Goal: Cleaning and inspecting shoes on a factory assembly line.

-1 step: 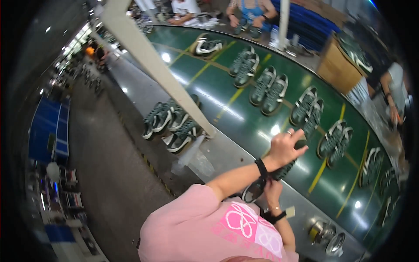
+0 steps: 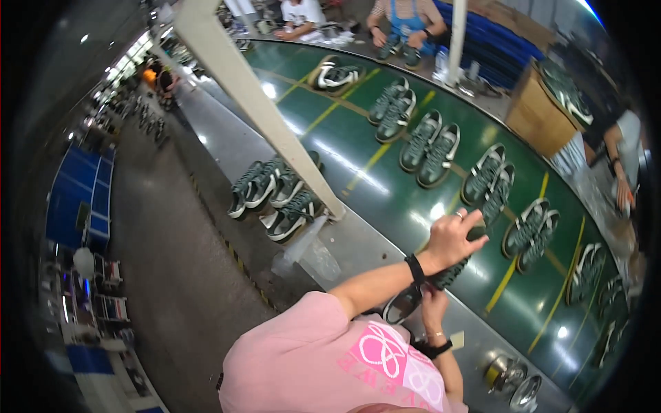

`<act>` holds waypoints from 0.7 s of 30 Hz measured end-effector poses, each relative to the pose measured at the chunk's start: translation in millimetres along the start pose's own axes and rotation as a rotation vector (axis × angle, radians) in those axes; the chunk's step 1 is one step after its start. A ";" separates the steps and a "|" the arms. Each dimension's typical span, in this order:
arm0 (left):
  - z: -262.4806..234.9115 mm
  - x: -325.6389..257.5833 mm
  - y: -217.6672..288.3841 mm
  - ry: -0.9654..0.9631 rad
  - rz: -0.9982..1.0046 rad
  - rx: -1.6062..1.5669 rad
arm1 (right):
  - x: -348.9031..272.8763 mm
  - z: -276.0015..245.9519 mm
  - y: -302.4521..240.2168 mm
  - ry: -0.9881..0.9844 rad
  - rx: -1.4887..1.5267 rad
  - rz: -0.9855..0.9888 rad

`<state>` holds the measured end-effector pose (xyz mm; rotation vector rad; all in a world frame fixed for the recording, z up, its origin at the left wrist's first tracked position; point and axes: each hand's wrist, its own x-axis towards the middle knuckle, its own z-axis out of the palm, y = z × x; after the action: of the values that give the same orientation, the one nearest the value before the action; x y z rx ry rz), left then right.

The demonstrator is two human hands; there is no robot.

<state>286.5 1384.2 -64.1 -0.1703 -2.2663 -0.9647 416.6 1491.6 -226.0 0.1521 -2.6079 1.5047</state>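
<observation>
My left hand (image 2: 451, 242) reaches over a dark green sneaker (image 2: 452, 273), thumb and fingers spread around its toe end. Its palm side and part of the shoe are hidden. Close below, my right hand (image 2: 433, 307) has its fingers closed at the sneaker's opening; exactly what they pinch there is too small to tell. Beside the right hand, a second dark shoe (image 2: 401, 305) with a pale sole edge rests on the metal ledge, partly covered by my arm. Just beyond my left hand, a pair of green sneakers (image 2: 487, 182) stands on the green belt.
More sneaker pairs (image 2: 430, 155) line the green conveyor belt (image 2: 385, 206), marked with yellow lines. A white post (image 2: 268, 124) rises from the metal ledge (image 2: 365, 248), near grouped sneakers (image 2: 289, 213) and a clear plastic bag (image 2: 313, 251). Round metal tins (image 2: 506, 370) sit at right. Co-workers (image 2: 406, 24) sit across.
The whole view has shifted slightly, so the belt, post and shoes appear a little lower and further right. Both hands stay at the same sneaker.
</observation>
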 end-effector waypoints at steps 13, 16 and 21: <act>3.6 6.3 11.7 0.036 0.036 -0.032 | 9.1 -28.8 -30.1 -0.324 -0.463 -0.295; 5.6 -2.0 23.3 0.045 0.067 -0.040 | 25.2 -9.2 -16.1 -0.748 -0.774 0.013; 1.0 -2.6 16.6 0.050 0.048 -0.024 | 5.1 -37.8 -44.1 -0.391 -0.514 -0.249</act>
<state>293.9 1397.1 -56.2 -0.2080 -2.1957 -0.9613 420.5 1502.2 -168.8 0.7447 -3.0273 0.7500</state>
